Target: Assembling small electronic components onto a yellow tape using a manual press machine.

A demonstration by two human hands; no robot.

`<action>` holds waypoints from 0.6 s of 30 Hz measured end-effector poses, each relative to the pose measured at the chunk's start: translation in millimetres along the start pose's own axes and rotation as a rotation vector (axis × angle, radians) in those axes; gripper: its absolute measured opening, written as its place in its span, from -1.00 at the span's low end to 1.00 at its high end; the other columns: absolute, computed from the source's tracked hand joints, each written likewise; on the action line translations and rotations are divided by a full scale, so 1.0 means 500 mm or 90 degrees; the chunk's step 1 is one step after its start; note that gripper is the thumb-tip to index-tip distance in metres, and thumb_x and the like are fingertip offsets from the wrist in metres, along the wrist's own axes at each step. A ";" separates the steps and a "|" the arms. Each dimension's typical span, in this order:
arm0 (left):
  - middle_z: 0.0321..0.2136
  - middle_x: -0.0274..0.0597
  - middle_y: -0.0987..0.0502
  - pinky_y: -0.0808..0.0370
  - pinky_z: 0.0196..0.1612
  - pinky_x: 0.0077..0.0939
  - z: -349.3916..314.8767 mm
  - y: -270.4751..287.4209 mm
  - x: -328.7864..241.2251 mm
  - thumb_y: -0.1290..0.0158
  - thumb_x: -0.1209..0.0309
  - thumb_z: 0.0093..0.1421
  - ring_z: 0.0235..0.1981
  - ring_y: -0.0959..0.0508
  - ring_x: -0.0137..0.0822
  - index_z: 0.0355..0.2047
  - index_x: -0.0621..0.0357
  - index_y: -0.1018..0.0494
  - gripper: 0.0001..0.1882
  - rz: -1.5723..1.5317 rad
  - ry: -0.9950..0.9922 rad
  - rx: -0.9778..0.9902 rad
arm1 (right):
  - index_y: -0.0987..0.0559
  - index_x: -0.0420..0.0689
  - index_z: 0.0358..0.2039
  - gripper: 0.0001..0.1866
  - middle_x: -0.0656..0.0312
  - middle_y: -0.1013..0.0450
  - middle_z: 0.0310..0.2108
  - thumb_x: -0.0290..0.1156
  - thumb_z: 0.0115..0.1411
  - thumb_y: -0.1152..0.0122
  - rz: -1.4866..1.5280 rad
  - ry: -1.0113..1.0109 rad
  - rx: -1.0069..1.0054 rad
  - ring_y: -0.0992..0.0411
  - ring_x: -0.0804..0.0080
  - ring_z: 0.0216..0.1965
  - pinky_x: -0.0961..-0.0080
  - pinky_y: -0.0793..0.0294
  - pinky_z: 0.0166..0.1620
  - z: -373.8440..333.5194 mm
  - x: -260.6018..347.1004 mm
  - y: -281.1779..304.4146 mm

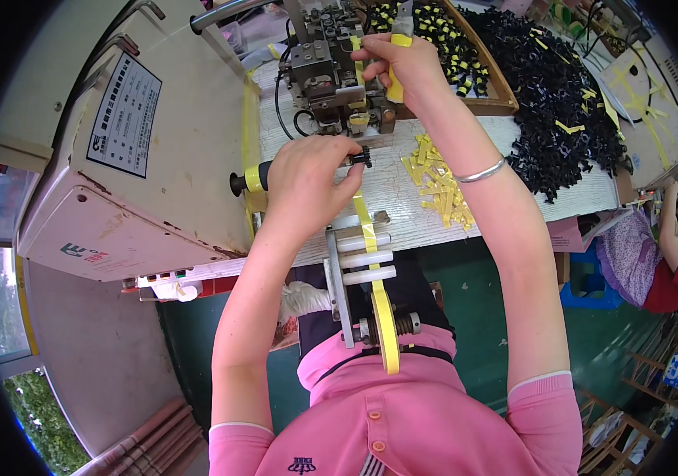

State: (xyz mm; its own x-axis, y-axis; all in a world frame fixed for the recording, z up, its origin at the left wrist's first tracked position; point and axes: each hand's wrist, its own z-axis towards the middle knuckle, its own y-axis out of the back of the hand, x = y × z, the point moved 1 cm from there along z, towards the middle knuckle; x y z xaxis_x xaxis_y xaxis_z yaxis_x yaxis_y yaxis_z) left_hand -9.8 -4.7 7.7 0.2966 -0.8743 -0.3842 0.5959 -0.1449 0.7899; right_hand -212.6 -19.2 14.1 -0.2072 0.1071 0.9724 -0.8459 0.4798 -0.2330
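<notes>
My left hand (pixel 307 178) pinches a small black part (pixel 360 156) at the front of a small metal machine (pixel 331 67) on the white bench. A strip of yellow tape (pixel 367 226) runs from a roll on a roller bracket (pixel 355 270) up to that part. My right hand (pixel 402 59) is raised beside the machine, closed on a yellow-handled tool (pixel 396 67). A silver bracelet (pixel 480 172) sits on my right forearm.
A beige machine cabinet (pixel 141 151) stands at the left. A wooden tray (pixel 466 55) holds black parts wrapped in yellow tape. A heap of loose black parts (pixel 561 103) lies at the right, yellow tape scraps (pixel 438 182) nearer. Another person (pixel 656 254) sits at far right.
</notes>
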 end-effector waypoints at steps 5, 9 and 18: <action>-0.47 -0.24 -0.56 -0.42 -0.32 -0.32 0.000 -0.001 0.003 -0.19 0.42 -0.06 -0.39 -0.55 -0.18 -0.39 0.10 -0.51 -0.82 0.004 -0.009 -0.009 | -0.57 -0.25 -0.32 -0.83 0.15 -0.56 -0.45 -0.41 0.13 -0.23 -0.089 0.052 -0.029 -0.44 0.59 -0.63 0.72 -0.25 -0.60 0.004 -0.003 0.006; -0.48 -0.25 -0.56 -0.41 -0.32 -0.33 -0.001 0.000 0.004 -0.19 0.41 -0.06 -0.41 -0.55 -0.20 -0.39 0.09 -0.52 -0.83 0.003 -0.009 -0.009 | -0.58 -0.24 -0.36 -0.83 0.22 -0.54 -0.50 -0.39 0.14 -0.22 -0.183 0.082 -0.033 -0.42 0.62 -0.65 0.72 -0.22 -0.62 0.002 0.004 0.002; -0.49 -0.26 -0.55 -0.41 -0.33 -0.34 0.000 -0.004 0.006 -0.18 0.42 -0.05 -0.42 -0.55 -0.22 -0.40 0.09 -0.52 -0.83 0.006 -0.016 -0.008 | -0.57 -0.18 -0.43 -0.81 0.30 -0.48 -0.63 -0.31 0.17 -0.17 -0.194 0.043 0.082 -0.39 0.68 -0.65 0.73 -0.19 -0.61 -0.016 0.023 0.016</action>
State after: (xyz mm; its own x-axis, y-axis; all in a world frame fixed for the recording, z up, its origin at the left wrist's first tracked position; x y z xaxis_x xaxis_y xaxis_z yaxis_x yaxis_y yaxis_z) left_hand -10.1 -7.1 5.0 0.2832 -0.8869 -0.3649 0.6029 -0.1313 0.7870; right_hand -217.9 -7.3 23.3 0.0948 0.0352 0.9949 -0.9201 0.3847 0.0740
